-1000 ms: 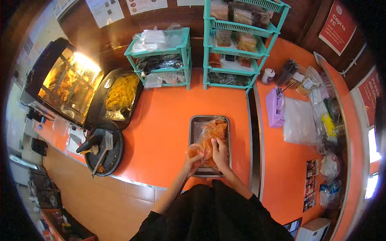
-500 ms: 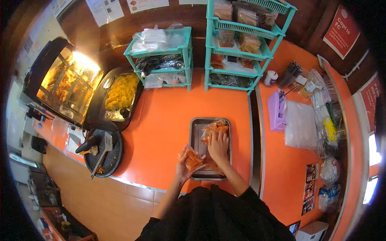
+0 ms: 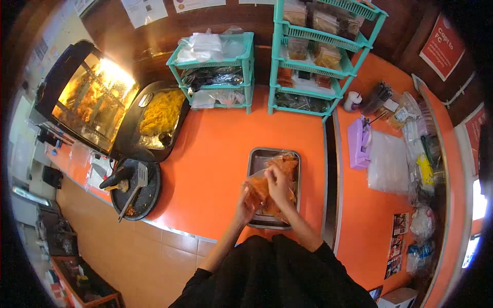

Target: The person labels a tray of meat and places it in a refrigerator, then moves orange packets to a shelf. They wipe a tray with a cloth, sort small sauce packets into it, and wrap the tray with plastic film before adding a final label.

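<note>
Head view: black-clad person (image 3: 264,274) at near edge of orange counter (image 3: 215,154), both forearms reaching forward; left hand (image 3: 247,204) grasps a clear packet (image 3: 258,188) of orange-brown food, fingers curled round it; right hand (image 3: 277,184) has fingers bent in at the packet's clear plastic, upper right side, seemingly pinching it; exact fingertip contact too small to confirm; held packet is over the left part of a metal tray (image 3: 252,163); more packets (image 3: 288,163) with similar contents lie in the tray, along its right side, partly under the right hand; left of tray, well apart, dark stone bowl (image 3: 150,199) with slotted spatula (image 3: 142,176) and dark pestle (image 3: 119,177) resting across it; beyond the bowl, black pan (image 3: 176,126) of yellow food (image 3: 162,112), just beside a lit glass display case (image 3: 95,100); right of tray, across a dark gap, purple holder (image 3: 357,145) beside a stack of clear plastic bags (image 3: 387,163); white cup (image 3: 352,101) and bundle of dark straws (image 3: 380,94) farther back; far side of counter, low green rack (image 3: 210,63) and taller green rack (image 3: 317,68), both with bagged items on their shelves; red poster (image 3: 442,47) on wall, far right.
</note>
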A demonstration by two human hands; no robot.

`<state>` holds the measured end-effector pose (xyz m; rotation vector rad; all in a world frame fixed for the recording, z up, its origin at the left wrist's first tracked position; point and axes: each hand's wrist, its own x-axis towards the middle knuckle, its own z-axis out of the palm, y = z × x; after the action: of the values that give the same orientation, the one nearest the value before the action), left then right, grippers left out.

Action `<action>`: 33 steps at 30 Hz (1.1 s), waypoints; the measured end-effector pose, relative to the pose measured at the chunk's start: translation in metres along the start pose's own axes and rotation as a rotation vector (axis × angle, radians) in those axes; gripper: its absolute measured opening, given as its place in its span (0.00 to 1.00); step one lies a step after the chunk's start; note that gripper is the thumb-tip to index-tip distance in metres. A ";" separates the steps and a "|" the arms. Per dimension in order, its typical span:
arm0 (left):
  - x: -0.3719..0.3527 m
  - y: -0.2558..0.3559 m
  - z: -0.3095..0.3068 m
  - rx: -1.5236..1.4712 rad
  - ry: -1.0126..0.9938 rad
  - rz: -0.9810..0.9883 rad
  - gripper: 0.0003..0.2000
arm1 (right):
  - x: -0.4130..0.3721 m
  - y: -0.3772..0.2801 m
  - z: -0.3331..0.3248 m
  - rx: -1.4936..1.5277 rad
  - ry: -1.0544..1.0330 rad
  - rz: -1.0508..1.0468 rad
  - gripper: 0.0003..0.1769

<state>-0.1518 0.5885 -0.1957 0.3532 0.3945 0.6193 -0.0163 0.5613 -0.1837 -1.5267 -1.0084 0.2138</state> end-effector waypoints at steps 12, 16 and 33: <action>0.009 -0.029 -0.030 0.004 -0.064 -0.052 0.22 | -0.038 -0.006 0.001 -0.765 0.013 0.076 0.15; 0.000 -0.006 -0.016 -0.213 -0.146 -0.226 0.17 | 0.015 0.033 -0.029 -0.889 0.175 0.199 0.13; 0.022 0.003 -0.020 -0.021 -0.263 -0.159 0.18 | 0.023 -0.013 -0.047 -0.052 -0.147 0.020 0.07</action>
<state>-0.1464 0.6085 -0.2176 0.3735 0.1618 0.4148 0.0223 0.5423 -0.1514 -1.5860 -1.1229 0.3201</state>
